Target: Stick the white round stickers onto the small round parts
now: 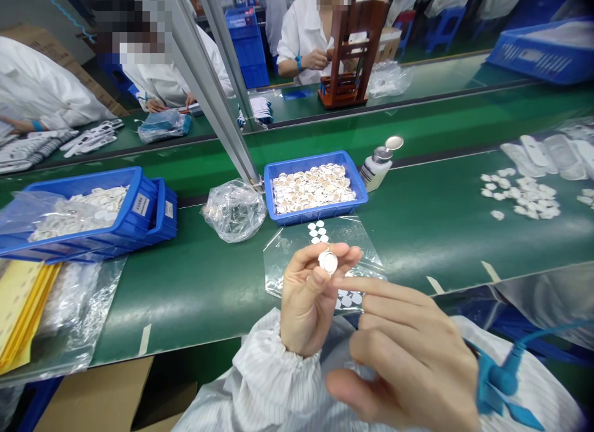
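Between its thumb and fingers, my left hand holds a small round white piece with a ring-shaped rim. The index finger of my right hand reaches to the lower edge of that piece; the other fingers are bent and apart, with nothing seen between them. Below both hands lies a clear plastic sheet with white discs on it. Just behind the sheet stands a blue tray full of small round white pieces.
A dispenser bottle stands right of the tray, a crumpled plastic bag left of it. Blue bins are farther left. White parts lie at the right. A metal post rises behind. People sit across the bench.
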Demonstrator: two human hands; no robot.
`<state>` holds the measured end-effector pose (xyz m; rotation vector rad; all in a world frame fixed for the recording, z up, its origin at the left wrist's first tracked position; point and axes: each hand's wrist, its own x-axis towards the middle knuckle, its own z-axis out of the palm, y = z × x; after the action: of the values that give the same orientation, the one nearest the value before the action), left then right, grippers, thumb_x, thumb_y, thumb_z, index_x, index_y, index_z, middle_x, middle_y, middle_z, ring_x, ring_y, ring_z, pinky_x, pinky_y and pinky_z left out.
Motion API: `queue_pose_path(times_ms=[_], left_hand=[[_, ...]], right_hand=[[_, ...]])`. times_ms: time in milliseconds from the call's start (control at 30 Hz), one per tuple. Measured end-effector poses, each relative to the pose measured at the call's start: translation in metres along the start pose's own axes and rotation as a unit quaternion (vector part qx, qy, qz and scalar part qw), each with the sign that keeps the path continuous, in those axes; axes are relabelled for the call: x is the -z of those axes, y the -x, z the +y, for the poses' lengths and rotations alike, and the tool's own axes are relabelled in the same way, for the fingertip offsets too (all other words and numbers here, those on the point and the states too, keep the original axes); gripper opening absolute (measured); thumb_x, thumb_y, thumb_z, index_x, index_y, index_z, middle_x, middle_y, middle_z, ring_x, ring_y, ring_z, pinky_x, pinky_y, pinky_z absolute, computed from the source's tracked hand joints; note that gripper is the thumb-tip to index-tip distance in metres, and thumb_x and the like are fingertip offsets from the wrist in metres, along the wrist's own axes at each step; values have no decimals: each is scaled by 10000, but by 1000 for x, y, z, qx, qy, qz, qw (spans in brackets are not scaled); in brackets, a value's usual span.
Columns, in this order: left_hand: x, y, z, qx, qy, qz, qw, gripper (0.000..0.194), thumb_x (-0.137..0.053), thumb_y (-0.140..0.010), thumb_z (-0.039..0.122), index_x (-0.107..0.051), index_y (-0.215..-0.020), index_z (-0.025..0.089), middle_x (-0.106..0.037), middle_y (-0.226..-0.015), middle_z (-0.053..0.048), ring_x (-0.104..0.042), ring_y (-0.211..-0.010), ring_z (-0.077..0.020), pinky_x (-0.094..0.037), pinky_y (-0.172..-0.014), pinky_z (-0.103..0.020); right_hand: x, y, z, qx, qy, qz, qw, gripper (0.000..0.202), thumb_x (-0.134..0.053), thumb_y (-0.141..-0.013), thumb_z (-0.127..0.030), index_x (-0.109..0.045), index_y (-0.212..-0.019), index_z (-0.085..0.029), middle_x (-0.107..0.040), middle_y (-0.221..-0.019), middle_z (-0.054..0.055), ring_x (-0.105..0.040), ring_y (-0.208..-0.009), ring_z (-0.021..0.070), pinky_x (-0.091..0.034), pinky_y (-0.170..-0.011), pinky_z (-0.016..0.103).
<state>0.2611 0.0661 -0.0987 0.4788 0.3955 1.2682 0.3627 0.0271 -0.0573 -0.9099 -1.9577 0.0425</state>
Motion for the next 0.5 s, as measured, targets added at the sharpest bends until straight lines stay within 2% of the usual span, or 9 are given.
queue_pose_path(times_ms=[300,500], left_hand=[[-1,2,1,-2,-17,24,1000,149,-810,-732,352,-753,-867,322,-781,-938,35,-727,-953,-207,-491,-1038,-460],[1,3,-1,-2,-11,11,1000,140,-799,-749,340,-756,-881,325,-780,-951,36,-726,-952,-196,-495,-1032,-439]], right_hand=[[4,-3,-3,-18,-4,4,1000,488,-451,-989,-316,-458,-514,-208,-390,-434,-69,-467,-410,86,-578,-950,339],[3,-1,-3,-20,4,7,1000,514,-411,-1006,-320,-448,-508,-201,-411,-432,-59,-445,-430,74,-570,-961,328]])
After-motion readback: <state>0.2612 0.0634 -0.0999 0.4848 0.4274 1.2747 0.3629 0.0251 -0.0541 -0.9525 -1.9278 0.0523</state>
